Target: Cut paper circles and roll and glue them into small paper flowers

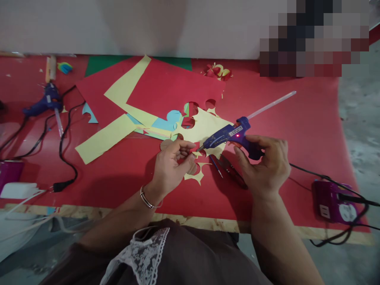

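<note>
My right hand [268, 162] is closed around the handle of a blue hot glue gun [227, 134], whose red light is lit. A long clear glue stick [271, 105] sticks out of its back end. The nozzle points left and down, at or very near a small pale yellow paper piece [196, 154]. That piece is pinched between the thumb and fingers of my left hand [175, 162]. Beneath the glue gun lies a cut-out yellow paper sheet [204, 124]. Scissors [233, 172] and a thin blue stick-like tool [216, 166] lie between my hands, partly hidden.
Red sheets [169, 87] and yellow strips [105, 136] overlap at the back. A second glue gun [47, 101] with black cables rests at left. A purple power box [335, 202] with looped cable sits at right. Paper curls [218, 71] lie near the wall.
</note>
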{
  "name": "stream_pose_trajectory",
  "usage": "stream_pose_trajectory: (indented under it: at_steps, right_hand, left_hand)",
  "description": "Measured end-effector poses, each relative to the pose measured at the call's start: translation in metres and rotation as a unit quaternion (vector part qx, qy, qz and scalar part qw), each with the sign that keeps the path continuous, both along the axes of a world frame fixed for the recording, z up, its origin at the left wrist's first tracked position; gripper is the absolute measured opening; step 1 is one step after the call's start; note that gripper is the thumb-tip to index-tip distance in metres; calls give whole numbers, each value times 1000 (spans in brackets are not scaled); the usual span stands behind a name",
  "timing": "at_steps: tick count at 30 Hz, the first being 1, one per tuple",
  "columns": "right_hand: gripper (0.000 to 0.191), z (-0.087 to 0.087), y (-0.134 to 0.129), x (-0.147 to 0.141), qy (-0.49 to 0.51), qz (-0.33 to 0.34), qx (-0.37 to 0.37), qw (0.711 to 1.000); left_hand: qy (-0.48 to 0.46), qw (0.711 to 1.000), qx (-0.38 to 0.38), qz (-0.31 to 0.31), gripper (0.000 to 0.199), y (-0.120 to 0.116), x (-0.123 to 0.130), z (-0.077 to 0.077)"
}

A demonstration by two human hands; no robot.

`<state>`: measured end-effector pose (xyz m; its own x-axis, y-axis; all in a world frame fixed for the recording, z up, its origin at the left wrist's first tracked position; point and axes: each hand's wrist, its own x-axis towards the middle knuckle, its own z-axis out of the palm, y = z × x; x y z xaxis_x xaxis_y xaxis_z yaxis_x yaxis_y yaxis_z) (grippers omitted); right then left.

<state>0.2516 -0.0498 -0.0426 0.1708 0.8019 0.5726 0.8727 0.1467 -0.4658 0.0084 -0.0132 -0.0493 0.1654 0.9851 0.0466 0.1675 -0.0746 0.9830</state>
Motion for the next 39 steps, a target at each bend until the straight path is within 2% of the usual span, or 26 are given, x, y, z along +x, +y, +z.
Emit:
stream_pose_trajectory:
  at_steps: [10,23,27,31,33,39]
  right_hand:
    - [27,-1,5,1,-18,13,58,998]
    - [30,-1,6,0,1,24,68,997]
    - [29,-2,6,-1,11,16,58,998]
    - [27,-4,6,0,40,4,41,998]
    - [28,-8,5,0,59,-8,30,998]
    - [36,-19,7,3,165,-72,-48,983]
  left_hand:
    - [-16,1000,-13,18,18,0,0,-1]
    - [-29,998,-28,40,20,-2,-2,-5]
    - [-56,997,-17,42,23,-1,0,-4]
    - [-104,993,-22,48,36,2,2,0]
    - [-119,991,-42,45,40,3,3,0]
    - [-200,971,-118,50,32,7,7,-2]
